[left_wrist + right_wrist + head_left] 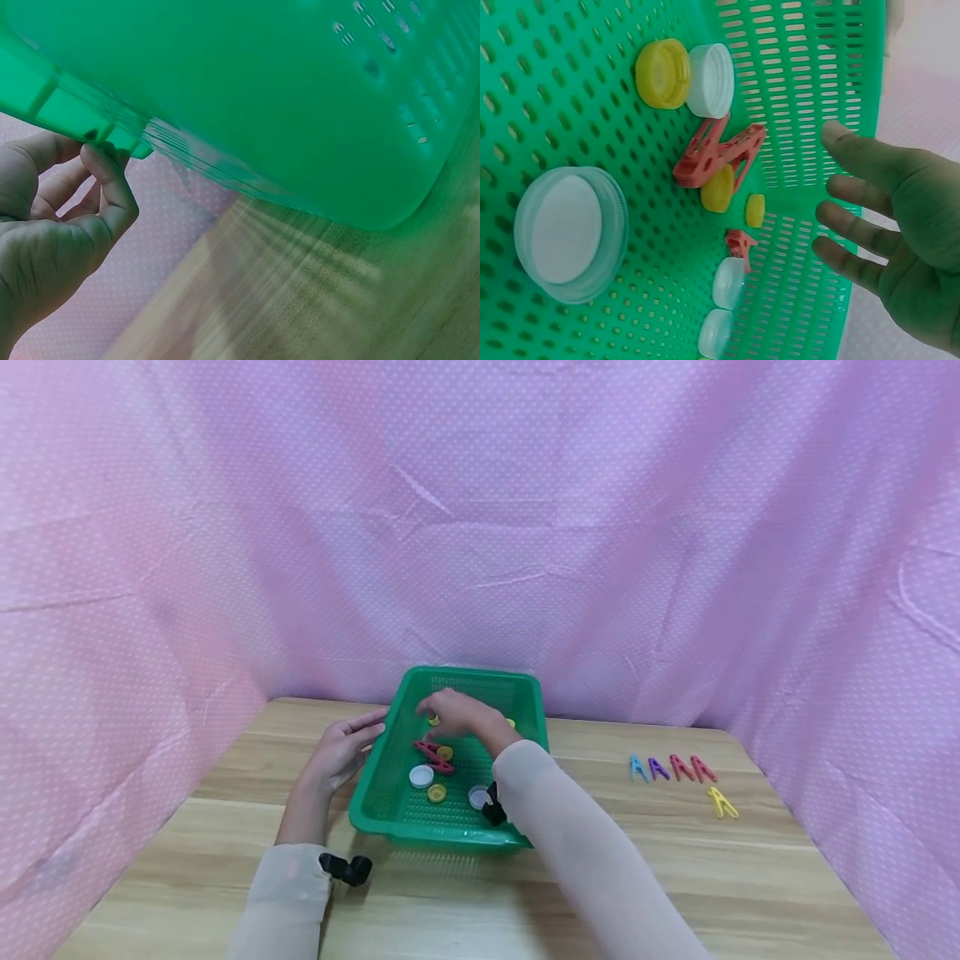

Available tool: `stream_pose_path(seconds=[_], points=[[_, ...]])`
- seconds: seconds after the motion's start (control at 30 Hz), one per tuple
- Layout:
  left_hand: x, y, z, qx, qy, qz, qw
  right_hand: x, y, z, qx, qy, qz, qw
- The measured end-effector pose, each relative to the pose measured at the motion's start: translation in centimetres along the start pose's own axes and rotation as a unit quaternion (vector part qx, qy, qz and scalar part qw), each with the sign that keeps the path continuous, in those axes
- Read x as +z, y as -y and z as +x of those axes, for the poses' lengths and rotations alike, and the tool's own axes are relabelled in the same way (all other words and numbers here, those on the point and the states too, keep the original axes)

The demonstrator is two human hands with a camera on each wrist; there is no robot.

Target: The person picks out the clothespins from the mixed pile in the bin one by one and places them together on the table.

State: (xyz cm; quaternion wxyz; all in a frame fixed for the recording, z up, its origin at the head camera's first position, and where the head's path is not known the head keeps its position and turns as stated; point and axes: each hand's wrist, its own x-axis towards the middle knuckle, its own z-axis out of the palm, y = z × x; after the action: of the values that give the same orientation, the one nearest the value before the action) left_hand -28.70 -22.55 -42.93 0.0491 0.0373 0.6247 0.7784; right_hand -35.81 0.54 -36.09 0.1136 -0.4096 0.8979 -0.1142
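Red pegs (705, 156), caps (717, 81) crowding 'em, L fingers (116, 187) pinching grn basket (450, 832), R fingers (859, 226) spread loose, 5 pegs (677, 763) outside.

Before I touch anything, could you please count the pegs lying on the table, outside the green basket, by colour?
Blue peg: 1
Purple peg: 1
Red pegs: 2
Yellow peg: 1
Total: 5
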Motion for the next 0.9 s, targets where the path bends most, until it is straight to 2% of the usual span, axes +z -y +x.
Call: stream_pose_path(seconds=[0.23,0.6,0.73,0.9], points=[[0.1,0.0,0.0,0.003,-0.004,0.005,1.0,1.0,-1.0,0.4,0.034,0.005,0.005,0.999],[-0.1,0.0,0.5,0.001,-0.007,0.01,0.9999,2.5,-3.0,0.2,0.077,0.005,0.042,0.996],[-0.2,0.0,0.5,0.003,-0.006,0.006,1.0,2.7,-3.3,0.3,0.089,0.003,0.048,0.995],[-0.2,0.2,0.5,0.004,-0.004,0.006,1.0,2.9,-3.3,0.3,0.127,0.015,0.055,0.99]])
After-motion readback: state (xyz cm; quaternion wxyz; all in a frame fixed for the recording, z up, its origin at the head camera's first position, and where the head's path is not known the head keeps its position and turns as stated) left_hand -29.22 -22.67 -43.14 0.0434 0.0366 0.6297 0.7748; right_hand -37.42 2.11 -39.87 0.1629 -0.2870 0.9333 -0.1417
